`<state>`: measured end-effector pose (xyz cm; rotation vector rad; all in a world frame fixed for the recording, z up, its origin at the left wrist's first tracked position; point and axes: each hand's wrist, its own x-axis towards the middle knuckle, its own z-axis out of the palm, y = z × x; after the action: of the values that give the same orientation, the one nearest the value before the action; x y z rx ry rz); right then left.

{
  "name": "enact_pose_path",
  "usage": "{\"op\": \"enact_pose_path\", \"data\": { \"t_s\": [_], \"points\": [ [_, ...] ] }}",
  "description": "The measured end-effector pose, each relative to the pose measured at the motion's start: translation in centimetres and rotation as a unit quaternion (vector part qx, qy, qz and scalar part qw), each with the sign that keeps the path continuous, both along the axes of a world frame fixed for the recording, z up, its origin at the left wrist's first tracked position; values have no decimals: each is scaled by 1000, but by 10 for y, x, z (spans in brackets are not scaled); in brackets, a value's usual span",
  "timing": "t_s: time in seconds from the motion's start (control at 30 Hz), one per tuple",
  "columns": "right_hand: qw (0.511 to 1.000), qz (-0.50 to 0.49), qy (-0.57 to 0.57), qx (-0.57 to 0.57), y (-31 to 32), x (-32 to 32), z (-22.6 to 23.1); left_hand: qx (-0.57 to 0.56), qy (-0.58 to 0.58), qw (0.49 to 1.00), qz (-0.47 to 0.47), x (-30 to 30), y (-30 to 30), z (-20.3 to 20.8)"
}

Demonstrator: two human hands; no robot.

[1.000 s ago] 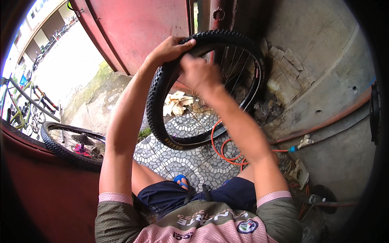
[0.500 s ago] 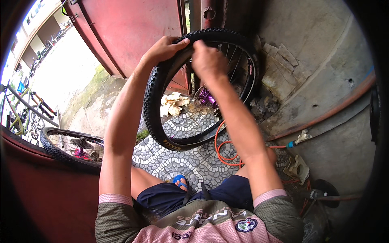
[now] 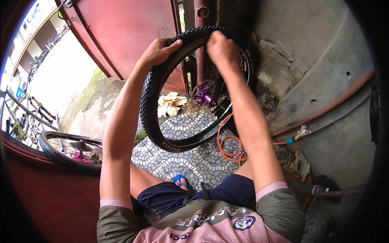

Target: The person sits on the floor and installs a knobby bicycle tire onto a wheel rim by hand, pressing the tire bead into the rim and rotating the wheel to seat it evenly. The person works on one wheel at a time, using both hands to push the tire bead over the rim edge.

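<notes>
A black knobby bicycle tyre [image 3: 153, 129] stands upright in front of me, around a spoked wheel with a purple hub [image 3: 206, 95]. My left hand [image 3: 159, 52] grips the tyre at its upper left, thumb on the near sidewall and fingers hidden behind the tread. At the top, right of centre, my right hand [image 3: 223, 49] is closed in a fist against the inner edge of the tyre. What lies inside that fist, if anything, is hidden. Whether the tyre is seated on the rim there, I cannot tell.
Another bicycle wheel [image 3: 54, 150] lies at the left beside a red panel. An orange hose [image 3: 221, 141] coils on the pebble-mosaic floor [image 3: 170, 164], leading to a blue fitting [image 3: 290, 140]. A red metal door [image 3: 125, 32] stands behind; a concrete wall [image 3: 316, 52] rises at right.
My right hand has moved rightward and slightly up along the tyre's top. My left hand and the tyre have shifted slightly left, and the purple hub shows more fully.
</notes>
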<state>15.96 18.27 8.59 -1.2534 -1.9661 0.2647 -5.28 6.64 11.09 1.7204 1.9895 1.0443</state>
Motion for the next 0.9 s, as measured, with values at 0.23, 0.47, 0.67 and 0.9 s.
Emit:
{"op": "enact_pose_path", "data": {
  "t_s": [0.23, 0.47, 0.67, 0.9],
  "points": [
    [998, 39, 21, -34, 4, 3, -3, 3, -53, 998, -15, -4, -6, -14],
    [998, 56, -10, 16, -5, -10, -9, -25, 35, 999, 27, 13, -10, 4],
    [998, -51, -21, -14, 81, 61, -25, 55, -216, 971, -84, -27, -140, -95],
    [996, -87, 24, -1, 123, 95, -65, 65, -70, 984, 149, 42, -181, -89]
  ]
}}
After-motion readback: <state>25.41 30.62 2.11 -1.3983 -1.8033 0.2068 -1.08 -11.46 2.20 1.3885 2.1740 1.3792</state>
